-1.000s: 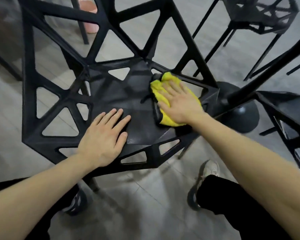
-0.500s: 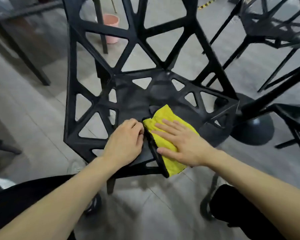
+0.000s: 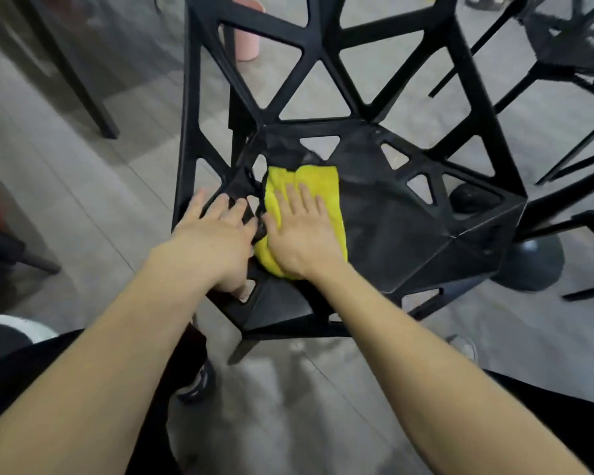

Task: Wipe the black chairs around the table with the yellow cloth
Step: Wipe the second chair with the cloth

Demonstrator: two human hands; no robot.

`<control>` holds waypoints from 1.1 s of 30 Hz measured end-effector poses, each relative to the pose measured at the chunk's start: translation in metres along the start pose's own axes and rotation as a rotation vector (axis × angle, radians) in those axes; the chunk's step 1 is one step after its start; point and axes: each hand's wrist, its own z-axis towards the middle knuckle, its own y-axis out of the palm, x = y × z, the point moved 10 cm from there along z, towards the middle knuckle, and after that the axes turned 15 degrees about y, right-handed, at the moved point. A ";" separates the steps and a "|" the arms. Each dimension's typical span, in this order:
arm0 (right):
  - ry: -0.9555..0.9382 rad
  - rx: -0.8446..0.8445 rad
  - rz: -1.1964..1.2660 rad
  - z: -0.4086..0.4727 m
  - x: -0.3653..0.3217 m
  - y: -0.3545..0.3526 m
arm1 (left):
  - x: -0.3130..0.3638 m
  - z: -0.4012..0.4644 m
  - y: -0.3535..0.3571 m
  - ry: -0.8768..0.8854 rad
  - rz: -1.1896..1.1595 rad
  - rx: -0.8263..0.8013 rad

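A black chair (image 3: 408,234) with a frame of open triangles stands in front of me, seat towards me. The yellow cloth (image 3: 319,181) lies on the left part of the seat. My right hand (image 3: 302,234) presses flat on the cloth, fingers spread and pointing away from me. My left hand (image 3: 213,241) rests on the seat's left edge, fingers over the frame and thumb tucked under it. The two hands sit side by side, almost touching.
A second black chair (image 3: 570,46) stands at the back right. A round dark base (image 3: 532,265) sits on the floor right of the chair. A pink bucket (image 3: 249,29) and dark table legs (image 3: 79,77) are at the back left. My shoes show below.
My right hand has slid the cloth from the right side of the seat to its left part. My left hand has shifted left onto the seat's edge. The view has moved.
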 end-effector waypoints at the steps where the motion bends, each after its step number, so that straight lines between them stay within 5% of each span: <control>1: -0.037 0.040 0.016 -0.029 -0.001 -0.002 | -0.002 -0.002 0.002 -0.008 0.014 -0.003; 6: -0.207 0.303 0.040 -0.128 0.071 -0.025 | -0.009 -0.012 0.006 -0.008 -0.006 0.047; 10: 0.107 0.485 0.071 -0.107 0.173 -0.046 | -0.008 -0.025 0.017 0.035 0.058 0.071; 13: 0.360 0.566 0.176 -0.116 0.165 -0.040 | -0.006 -0.035 0.020 0.123 0.145 0.161; 19: -0.200 0.514 0.202 -0.153 0.010 -0.009 | -0.010 -0.036 0.022 0.166 0.285 0.308; 30: -0.550 0.633 0.247 -0.089 0.088 -0.031 | 0.034 -0.004 -0.013 0.073 0.270 0.564; 33: -0.423 0.582 0.220 -0.034 0.137 -0.048 | 0.067 0.025 -0.050 0.057 0.230 0.614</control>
